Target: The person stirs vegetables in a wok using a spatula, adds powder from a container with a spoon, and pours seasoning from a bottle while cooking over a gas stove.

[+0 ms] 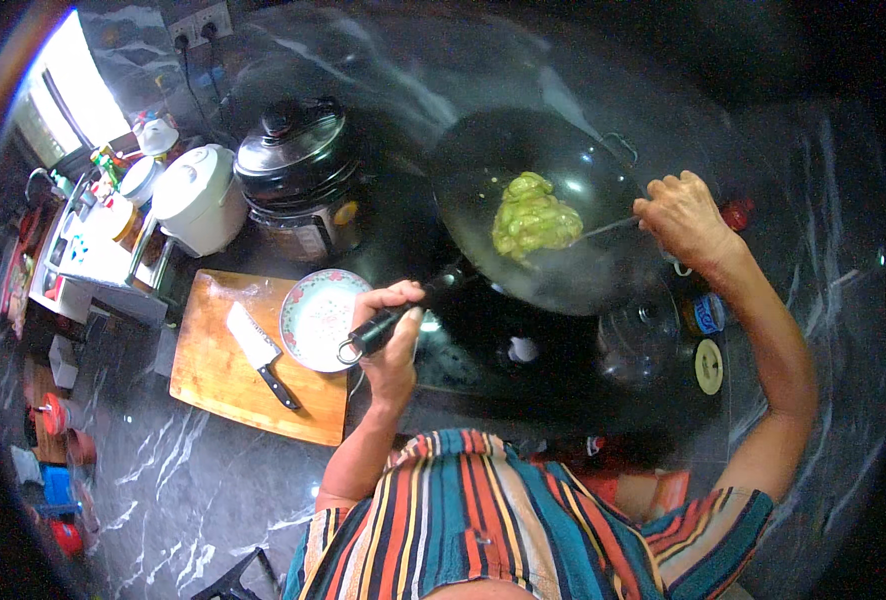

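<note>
My left hand (392, 337) grips the black handle (378, 331) of a large dark wok (480, 161). Green, glossy pieces of food (534, 216) lie heaped in the wok's middle. My right hand (684, 217) is closed around a thin metal utensil (606, 227) at the wok's right rim. The utensil's far end meets the food's lower right edge, so its shape there is hidden. Just left of my left hand, a floral-patterned bowl (326, 319) overlaps the right side of a wooden cutting board (203, 360). A kitchen knife (257, 349) with a black handle lies on that board.
Behind the board stand a white cooker (197, 199) and a dark pot with a glass lid (293, 142). A clear lid (640, 341), a blue-labelled jar (708, 313) and a small yellowish dish (708, 367) sit below my right forearm. Something red (737, 214) is beyond my right wrist.
</note>
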### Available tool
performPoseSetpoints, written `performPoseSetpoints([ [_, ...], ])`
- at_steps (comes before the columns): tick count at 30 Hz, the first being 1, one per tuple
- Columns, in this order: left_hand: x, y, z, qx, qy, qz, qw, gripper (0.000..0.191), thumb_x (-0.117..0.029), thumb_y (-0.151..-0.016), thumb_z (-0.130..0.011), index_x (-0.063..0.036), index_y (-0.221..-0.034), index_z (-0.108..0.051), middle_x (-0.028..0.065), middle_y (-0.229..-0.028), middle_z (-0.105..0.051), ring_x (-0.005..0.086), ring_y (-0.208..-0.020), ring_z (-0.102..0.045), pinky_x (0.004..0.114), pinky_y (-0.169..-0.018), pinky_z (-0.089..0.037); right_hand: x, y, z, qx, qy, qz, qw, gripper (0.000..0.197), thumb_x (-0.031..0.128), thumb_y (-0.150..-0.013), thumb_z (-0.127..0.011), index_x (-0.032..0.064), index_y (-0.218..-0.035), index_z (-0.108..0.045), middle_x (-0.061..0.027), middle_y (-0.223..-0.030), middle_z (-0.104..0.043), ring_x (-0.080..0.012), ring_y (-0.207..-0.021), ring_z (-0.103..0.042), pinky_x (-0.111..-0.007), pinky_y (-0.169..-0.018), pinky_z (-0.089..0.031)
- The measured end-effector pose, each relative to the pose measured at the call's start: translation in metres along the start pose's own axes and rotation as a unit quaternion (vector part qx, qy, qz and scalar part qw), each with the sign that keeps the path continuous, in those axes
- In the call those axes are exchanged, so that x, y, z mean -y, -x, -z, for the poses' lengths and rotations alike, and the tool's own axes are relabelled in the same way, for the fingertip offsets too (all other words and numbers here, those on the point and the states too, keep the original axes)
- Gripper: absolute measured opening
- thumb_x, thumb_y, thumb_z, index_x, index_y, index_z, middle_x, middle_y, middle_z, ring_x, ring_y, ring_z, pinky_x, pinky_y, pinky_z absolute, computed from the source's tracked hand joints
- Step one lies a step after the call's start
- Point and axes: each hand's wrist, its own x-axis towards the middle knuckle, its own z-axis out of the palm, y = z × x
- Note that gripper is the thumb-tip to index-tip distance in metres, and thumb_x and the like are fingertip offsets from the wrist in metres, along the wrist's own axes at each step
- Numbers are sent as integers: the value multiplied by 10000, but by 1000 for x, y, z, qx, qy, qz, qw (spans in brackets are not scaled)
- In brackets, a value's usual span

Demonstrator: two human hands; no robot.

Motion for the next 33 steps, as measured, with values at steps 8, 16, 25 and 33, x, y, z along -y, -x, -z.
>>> performPoseSetpoints([
  [8, 4, 3, 3, -2, 0, -16, 1000, 224, 86, -751, -567, -13, -932, -480, 126, -936, -604, 213, -939, -563, 373, -935, -413, -18, -17, 3, -82, -50, -86, 992, 181, 273, -784, -637, 92, -769, -636, -93, -738, -632, -255, -738, -640, -394, -652, -495],
  [16, 1, 3, -1, -3, -8, -6, 1000, 246, 87, -712, -531, -29, -920, -469, 123, -931, -575, 228, -943, -541, 432, -971, -383, -37, -32, -72, -26, -482, -305, 821, 233, 267, -833, -620, 66, -714, -618, -52, -567, -578, -180, -465, -525, -308, -438, -398],
  [25, 6, 2, 4, -8, -7, -25, 1000, 221, 99, -742, -568, -4, -919, -486, 136, -927, -614, 223, -926, -580, 382, -933, -425, 7, -10, -95, 161, -761, -395, 489, 221, 258, -901, -500, 61, -806, -535, 40, -549, -441, -48, -367, -290, -225, -340, -205],
  [33, 3, 2, 2, 4, -18, -20, 1000, 252, 73, -717, -543, -25, -936, -466, 131, -930, -579, 228, -938, -545, 429, -966, -390, 27, 15, -73, 105, -770, -307, 549, 226, 243, -906, -511, 78, -755, -544, 58, -532, -429, -7, -384, -301, -163, -334, -211],
])
